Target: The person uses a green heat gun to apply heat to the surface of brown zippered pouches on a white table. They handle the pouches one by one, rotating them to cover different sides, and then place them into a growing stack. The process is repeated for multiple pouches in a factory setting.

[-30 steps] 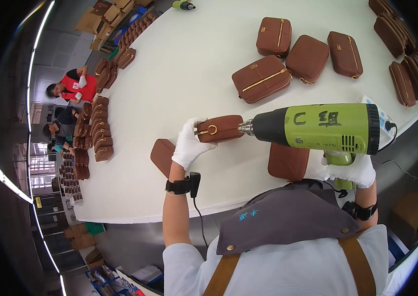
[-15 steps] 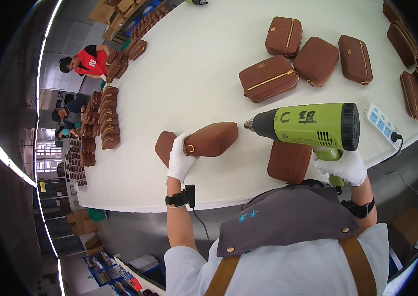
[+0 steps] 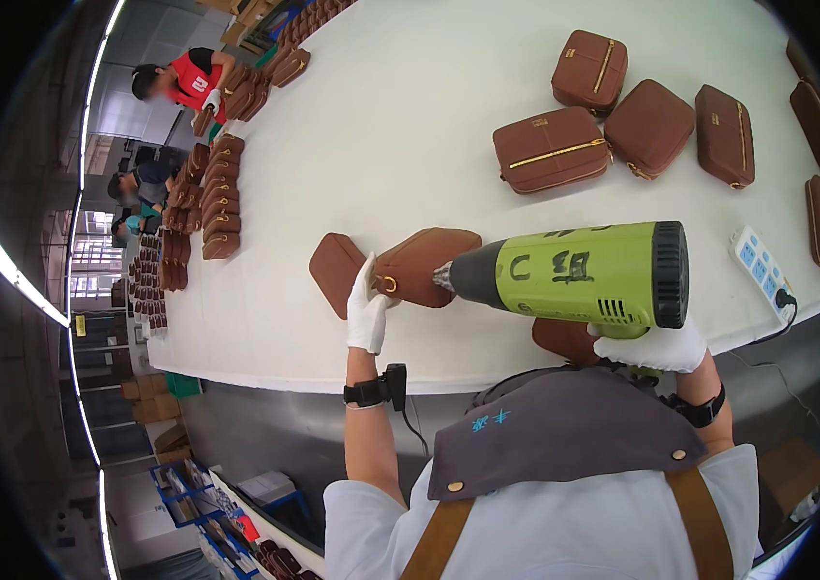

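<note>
My white-gloved left hand (image 3: 367,314) grips the near left end of a brown leather bag (image 3: 420,253), close to its gold ring. Another brown bag (image 3: 333,271) lies on the table just left of that hand. In my gloved right hand (image 3: 669,348) is a green heat gun (image 3: 579,275), held level with its nozzle pointing left. The metal tip overlaps the held bag's right part in the picture; whether it touches cannot be seen. The gun partly hides a brown bag (image 3: 563,340) beneath it. Most of my right fingers are hidden behind the handle.
Several brown zippered bags, one of them broad (image 3: 550,153), lie at the far right. A power strip (image 3: 760,269) with a plugged-in cord sits by the right table edge. Rows of bags (image 3: 221,208) line the left edge, where a person in a red vest (image 3: 195,82) works.
The heat gun has moved left, bringing its tip over the held bag. That bag has turned to show more of its broad side. The view has shifted slightly.
</note>
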Motion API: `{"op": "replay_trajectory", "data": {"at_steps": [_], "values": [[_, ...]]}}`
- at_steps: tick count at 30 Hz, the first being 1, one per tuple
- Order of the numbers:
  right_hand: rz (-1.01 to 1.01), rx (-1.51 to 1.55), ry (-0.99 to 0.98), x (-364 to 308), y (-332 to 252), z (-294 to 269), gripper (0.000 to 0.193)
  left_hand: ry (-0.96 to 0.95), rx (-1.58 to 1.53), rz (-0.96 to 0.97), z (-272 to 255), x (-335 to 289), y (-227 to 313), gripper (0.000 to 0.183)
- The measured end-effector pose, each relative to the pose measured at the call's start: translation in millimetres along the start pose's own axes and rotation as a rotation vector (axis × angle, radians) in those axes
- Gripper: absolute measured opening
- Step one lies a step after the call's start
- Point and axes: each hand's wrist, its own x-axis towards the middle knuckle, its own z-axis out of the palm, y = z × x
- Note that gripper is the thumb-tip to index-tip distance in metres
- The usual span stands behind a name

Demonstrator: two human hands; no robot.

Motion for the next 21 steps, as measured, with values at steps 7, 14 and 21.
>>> {"op": "replay_trajectory", "data": {"at_steps": [7, 14, 21], "values": [[0.093, -0.041, 0.171, 1.0, 20.8, -11.8, 0.041, 0.287, -0.497, -0.342, 35.5, -25.3, -26.3, 0.09], [0.142, 0.058, 0.107, 0.2, 31.1, -8.3, 0.042, 0.394, -0.623, -0.301, 32.2, -19.0, -25.4, 0.082], [0.155, 0.126, 0.124, 6.9, 30.6, -8.0, 0.046, 0.306, -0.715, -0.368, 34.0, -26.9, -67.5, 0.052]]}}
